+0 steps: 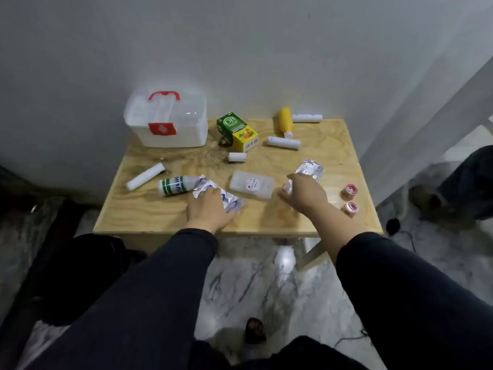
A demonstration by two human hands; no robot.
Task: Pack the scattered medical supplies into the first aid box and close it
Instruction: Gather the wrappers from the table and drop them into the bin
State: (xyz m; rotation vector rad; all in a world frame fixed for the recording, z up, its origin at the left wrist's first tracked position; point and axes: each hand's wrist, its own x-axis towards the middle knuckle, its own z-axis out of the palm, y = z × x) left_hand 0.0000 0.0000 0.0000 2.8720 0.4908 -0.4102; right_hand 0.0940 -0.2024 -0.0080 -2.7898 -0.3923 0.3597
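Now my left fingers [213,200] clench one foil packet [229,201] and my right fingers [298,189] another [310,169], gathering supplies; next, both go to the shut first aid box [166,121], far beyond my left fingers, which needs opening.

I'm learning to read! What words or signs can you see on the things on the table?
"OB" on the green and yellow carton; the smaller word under it is too blurred to read.
A white cross on the red label of the first aid box.
Clear flat case: round sticker with red print, too small to read.
Green and white bottle: markings too blurred to read.
Foil packets under the hands: blue print, unreadable.
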